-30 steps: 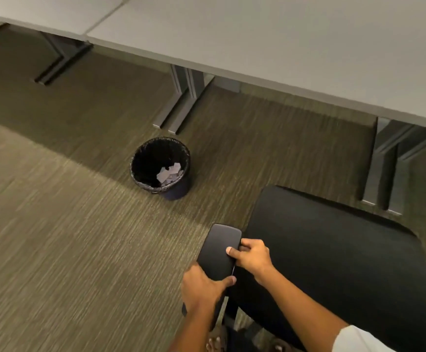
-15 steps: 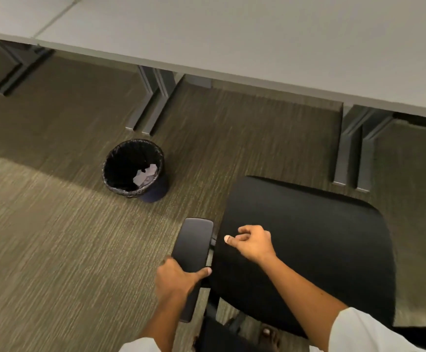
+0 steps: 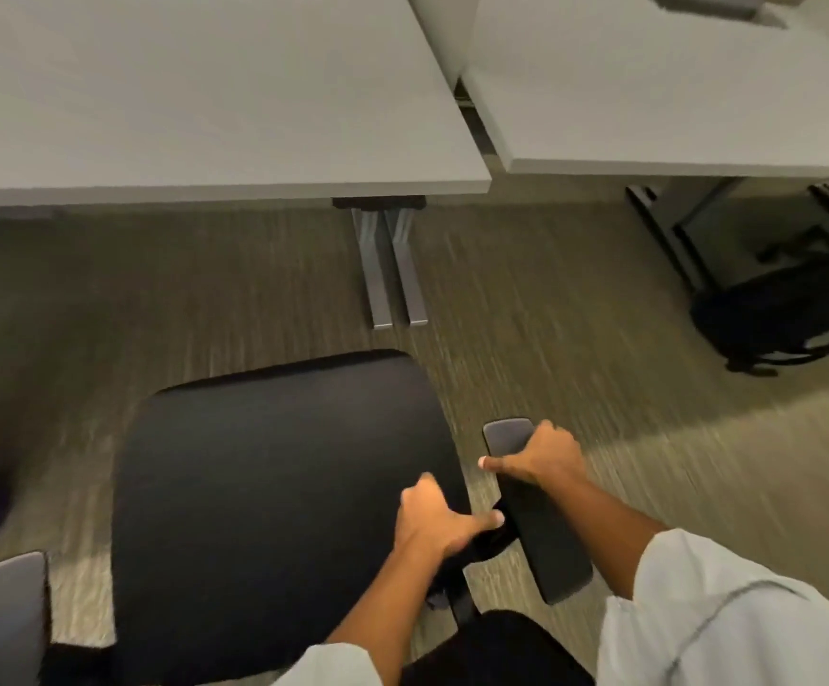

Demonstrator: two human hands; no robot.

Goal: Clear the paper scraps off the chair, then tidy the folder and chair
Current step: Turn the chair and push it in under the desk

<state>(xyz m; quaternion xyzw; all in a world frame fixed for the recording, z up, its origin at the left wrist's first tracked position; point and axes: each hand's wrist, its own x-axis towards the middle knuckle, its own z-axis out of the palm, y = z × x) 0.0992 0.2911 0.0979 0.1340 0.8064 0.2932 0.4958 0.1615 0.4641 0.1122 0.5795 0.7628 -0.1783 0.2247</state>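
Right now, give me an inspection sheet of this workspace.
Surface: black chair seat bare, no paper scraps seen on it.
Job's things: chair facing the grey desk; folder not in view.
Clutter: dark bag on the carpet under the second desk; a grey item at that desk's far edge, too blurred to name.
Grips: right hand closed over the right armrest; left hand resting on the seat's right edge, thumb toward the armrest.
Cables: nothing seen.
Surroundings: striped carpet, desk legs, another grey armrest at lower left; picture motion-blurred.
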